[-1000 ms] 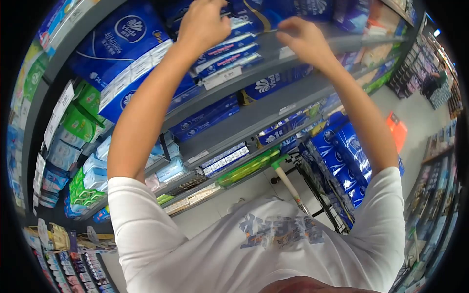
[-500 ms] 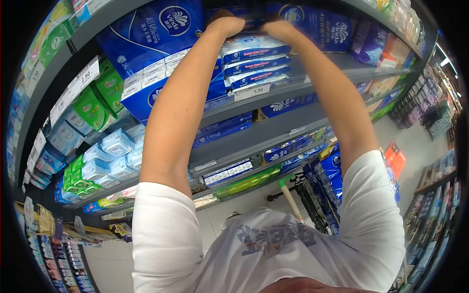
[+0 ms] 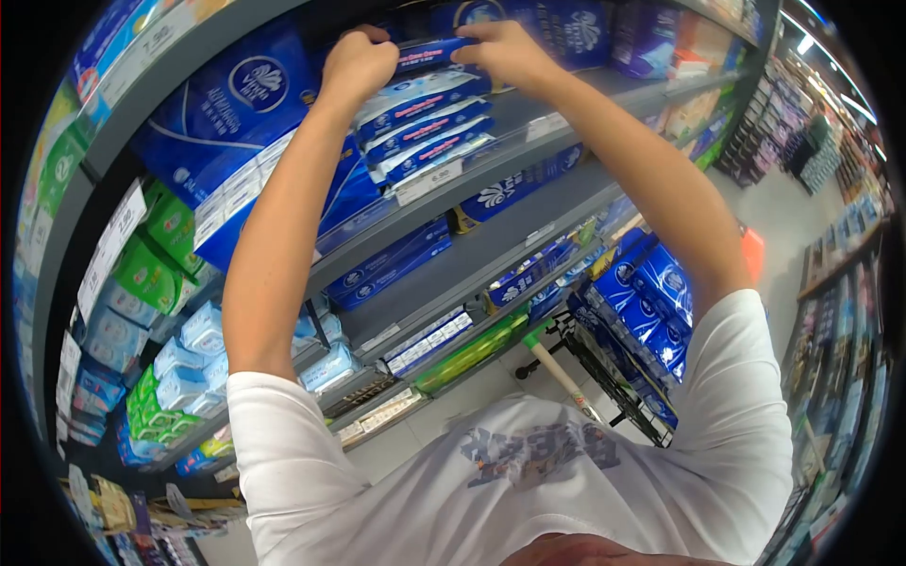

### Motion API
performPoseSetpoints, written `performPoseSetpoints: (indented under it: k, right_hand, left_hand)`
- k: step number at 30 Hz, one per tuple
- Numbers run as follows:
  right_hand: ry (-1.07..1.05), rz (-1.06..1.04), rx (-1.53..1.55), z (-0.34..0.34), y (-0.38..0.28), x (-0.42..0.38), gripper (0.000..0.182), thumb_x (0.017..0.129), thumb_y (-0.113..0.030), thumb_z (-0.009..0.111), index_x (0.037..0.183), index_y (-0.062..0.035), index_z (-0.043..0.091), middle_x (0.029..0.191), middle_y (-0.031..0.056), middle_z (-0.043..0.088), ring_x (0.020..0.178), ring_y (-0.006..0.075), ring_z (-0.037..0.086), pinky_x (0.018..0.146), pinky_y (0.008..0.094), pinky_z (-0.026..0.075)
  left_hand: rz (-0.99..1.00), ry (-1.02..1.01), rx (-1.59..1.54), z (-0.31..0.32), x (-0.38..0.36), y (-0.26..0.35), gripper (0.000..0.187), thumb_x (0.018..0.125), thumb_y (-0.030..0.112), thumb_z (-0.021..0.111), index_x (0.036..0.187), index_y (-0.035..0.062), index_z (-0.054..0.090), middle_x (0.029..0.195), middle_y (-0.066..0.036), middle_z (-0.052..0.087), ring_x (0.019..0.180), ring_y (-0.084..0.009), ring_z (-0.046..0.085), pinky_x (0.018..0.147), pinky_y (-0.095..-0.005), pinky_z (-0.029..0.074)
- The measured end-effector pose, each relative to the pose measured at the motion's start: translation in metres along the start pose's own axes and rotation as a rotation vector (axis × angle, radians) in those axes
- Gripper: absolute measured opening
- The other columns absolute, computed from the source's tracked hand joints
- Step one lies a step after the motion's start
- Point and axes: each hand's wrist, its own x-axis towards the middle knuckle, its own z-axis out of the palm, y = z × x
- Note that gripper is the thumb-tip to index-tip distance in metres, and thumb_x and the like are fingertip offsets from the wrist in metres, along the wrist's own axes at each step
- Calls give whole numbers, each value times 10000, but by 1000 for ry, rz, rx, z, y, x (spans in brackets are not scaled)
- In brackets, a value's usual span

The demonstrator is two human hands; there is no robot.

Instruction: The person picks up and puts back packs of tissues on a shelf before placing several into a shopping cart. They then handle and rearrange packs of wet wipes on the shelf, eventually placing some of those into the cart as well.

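My left hand (image 3: 361,66) and my right hand (image 3: 508,57) close on opposite ends of a blue tissue pack (image 3: 425,54) with red and white print along its side. They hold it level just over a stack of similar blue-and-white packs (image 3: 429,123) on the shelf. The pack's far side is hidden, as are some of my left fingers. Left of the stack stands a big blue Vinda bundle (image 3: 255,90); behind my right hand are more blue Vinda packages (image 3: 576,33).
A price tag (image 3: 429,181) runs along the shelf edge (image 3: 528,137) below the stack. Down to the right is a cart (image 3: 613,377) loaded with blue packages (image 3: 651,283). Green packs (image 3: 156,274) and light-blue packs (image 3: 179,368) fill shelves at left.
My hands have come nearer, with the blue pack now showing between them above the stack. The view has turned, and more of the loaded cart shows.
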Motion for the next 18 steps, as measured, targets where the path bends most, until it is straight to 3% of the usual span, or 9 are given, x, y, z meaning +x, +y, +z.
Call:
performPoseSetpoints:
  k: [3,4,6,8,10,12,14,16,18]
  right_hand:
    - [105,14,-21,-17,-6,-35,632,751,-295,736,1288,23,635,1052,232,710,935,280,699,897,340,514]
    - [119,27,-29,-25,-10,-48,637,749,-304,737,1286,22,636,1038,229,714,900,275,707,876,340,524]
    - [207,-37,-62,-38,-12,-78,636,751,-309,735,1276,37,633,920,205,735,795,235,717,764,325,555]
    - [213,60,-57,-52,-21,-118,631,818,-274,757,1345,26,581,957,161,725,831,143,644,734,271,496]
    - [255,71,87,-60,-15,-158,606,847,-210,742,1370,29,549,1087,194,710,988,194,670,852,306,529]
    - [409,-40,-82,-64,-2,-200,575,861,-197,731,1360,30,555,1178,211,675,1026,211,660,891,337,534]
    - [509,9,-209,-67,-7,-248,566,860,-189,728,1363,6,557,1204,179,665,1065,238,655,943,360,528]
    - [589,90,-204,-67,-5,-295,567,812,-163,710,1330,19,569,1167,288,645,1056,375,658,922,368,520]
    - [686,126,-301,-63,13,-343,566,814,-136,708,1341,16,565,1200,306,624,1115,379,639,955,377,502]
  left_hand:
    - [71,-19,-17,-1,-34,34,361,827,136,568,1140,9,696,1066,-172,719,947,-255,683,864,-342,503]
    - [106,-43,-22,-1,-45,43,330,848,152,586,1139,42,698,1039,-160,720,895,-250,680,824,-343,501]
    - [173,-16,-36,3,-69,63,321,851,160,610,1146,68,697,1031,-149,722,876,-229,672,809,-336,497]
    - [197,-44,-116,10,-91,81,312,855,157,637,1147,66,694,1069,-148,716,871,-221,671,817,-341,500]
    - [321,-45,-241,19,-113,100,288,855,114,660,1135,58,695,1232,-160,667,1111,-255,638,974,-339,459]
    - [424,-66,-340,38,-135,113,280,856,78,657,1131,46,691,1274,-157,648,1230,-276,581,1058,-356,410]
    - [440,-146,-386,55,-165,132,286,851,33,647,1135,40,685,1331,-179,601,1276,-322,547,1091,-386,390]
    - [522,-192,-423,77,-193,143,304,811,31,655,1114,31,672,1325,-210,568,1235,-392,533,1065,-445,404]
    - [566,-296,-470,95,-223,155,344,822,-19,645,1158,47,672,1363,-186,559,1287,-348,527,1088,-425,392]
